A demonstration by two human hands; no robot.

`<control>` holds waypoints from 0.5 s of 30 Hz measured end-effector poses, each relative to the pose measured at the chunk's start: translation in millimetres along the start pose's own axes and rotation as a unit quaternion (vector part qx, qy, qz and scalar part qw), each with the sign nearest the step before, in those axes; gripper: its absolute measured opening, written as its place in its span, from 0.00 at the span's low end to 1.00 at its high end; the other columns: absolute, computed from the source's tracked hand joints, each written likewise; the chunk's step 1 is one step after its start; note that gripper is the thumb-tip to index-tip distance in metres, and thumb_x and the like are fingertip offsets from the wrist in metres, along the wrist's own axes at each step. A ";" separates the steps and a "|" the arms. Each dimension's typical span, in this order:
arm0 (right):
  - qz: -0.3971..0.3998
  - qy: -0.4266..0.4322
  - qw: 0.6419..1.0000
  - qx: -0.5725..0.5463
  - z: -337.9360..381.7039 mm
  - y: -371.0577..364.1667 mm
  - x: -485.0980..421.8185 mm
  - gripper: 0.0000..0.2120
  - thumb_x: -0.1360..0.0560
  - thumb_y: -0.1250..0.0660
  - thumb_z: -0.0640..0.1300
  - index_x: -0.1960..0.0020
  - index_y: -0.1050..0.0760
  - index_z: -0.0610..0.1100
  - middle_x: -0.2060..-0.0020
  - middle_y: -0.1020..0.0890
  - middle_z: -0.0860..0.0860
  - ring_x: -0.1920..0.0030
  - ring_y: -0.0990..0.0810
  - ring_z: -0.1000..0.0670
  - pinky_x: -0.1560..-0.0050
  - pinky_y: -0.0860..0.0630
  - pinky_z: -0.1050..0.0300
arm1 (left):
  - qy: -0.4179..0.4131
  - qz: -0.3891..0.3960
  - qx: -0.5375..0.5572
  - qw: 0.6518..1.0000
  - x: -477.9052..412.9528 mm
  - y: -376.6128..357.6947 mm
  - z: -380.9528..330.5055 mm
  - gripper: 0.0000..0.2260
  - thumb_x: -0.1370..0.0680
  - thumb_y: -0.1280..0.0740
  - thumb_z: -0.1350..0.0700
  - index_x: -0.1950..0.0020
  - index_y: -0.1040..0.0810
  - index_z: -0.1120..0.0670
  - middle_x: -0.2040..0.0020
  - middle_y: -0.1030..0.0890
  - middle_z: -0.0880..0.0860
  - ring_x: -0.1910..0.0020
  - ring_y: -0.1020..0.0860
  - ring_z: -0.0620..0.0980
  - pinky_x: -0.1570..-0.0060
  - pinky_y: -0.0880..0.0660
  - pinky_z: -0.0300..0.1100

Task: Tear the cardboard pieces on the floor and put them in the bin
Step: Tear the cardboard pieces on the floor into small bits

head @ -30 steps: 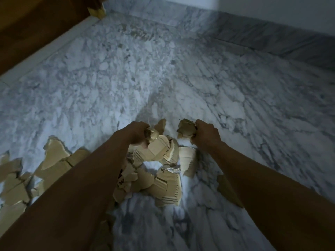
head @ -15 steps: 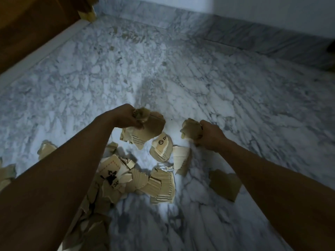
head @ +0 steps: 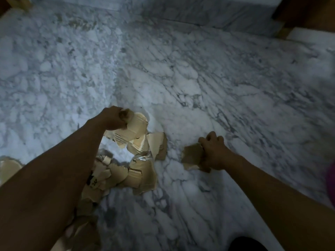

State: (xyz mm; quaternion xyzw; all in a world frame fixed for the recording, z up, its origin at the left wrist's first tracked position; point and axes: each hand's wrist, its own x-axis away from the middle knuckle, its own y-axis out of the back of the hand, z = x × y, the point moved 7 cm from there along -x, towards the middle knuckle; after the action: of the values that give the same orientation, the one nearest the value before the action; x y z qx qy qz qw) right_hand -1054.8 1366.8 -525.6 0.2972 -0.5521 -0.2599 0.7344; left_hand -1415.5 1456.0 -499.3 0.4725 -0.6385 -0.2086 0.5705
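Note:
Torn brown cardboard pieces point(head: 126, 174) lie in a heap on the marble floor below my left forearm. My left hand point(head: 113, 117) grips a bundle of cardboard pieces point(head: 135, 127) lifted above the heap. To the right, my right hand point(head: 213, 153) grips a single brown cardboard piece point(head: 192, 156) low over the floor, apart from the heap. No bin is in view.
White and grey marble floor point(head: 199, 78) spreads ahead, ending at a marble skirting along the far wall. Dark wooden furniture point(head: 306, 13) stands at the top right corner. A pink shape point(head: 330, 180) shows at the right edge, a dark shape point(head: 244, 244) at the bottom.
My left hand has lifted its bundle clear of the heap. My right hand has swung right and nearer with its cardboard piece. The view has turned right.

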 end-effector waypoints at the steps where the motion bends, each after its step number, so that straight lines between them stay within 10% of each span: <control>1: -0.013 -0.006 1.000 0.009 -0.2 0.2 2.2 0.35 0.31 0.25 0.51 0.30 0.39 0.46 0.34 0.42 0.42 0.37 0.39 0.38 0.45 0.29 0.46 | 0.003 0.002 0.013 1.000 0.1 -3.2 2.1 0.26 0.34 0.22 0.56 0.36 0.22 0.55 0.43 0.19 0.57 0.45 0.23 0.58 0.50 0.28 0.44; 15: 0.000 -0.075 0.993 -0.091 -16.7 -4.6 1.4 0.34 0.41 0.22 0.50 0.37 0.25 0.49 0.44 0.20 0.48 0.48 0.20 0.46 0.49 0.19 0.50 | -0.013 -0.003 0.056 0.998 10.7 32.7 24.1 0.14 0.32 0.22 0.61 0.48 0.17 0.59 0.53 0.18 0.58 0.53 0.21 0.56 0.52 0.25 0.48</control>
State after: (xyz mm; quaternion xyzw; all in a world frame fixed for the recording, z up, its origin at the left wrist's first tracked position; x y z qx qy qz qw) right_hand -1038.5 1365.2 -531.5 0.2090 -0.5799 -0.3304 0.7147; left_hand -1448.8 1455.7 -473.5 0.5027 -0.6551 -0.1804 0.5344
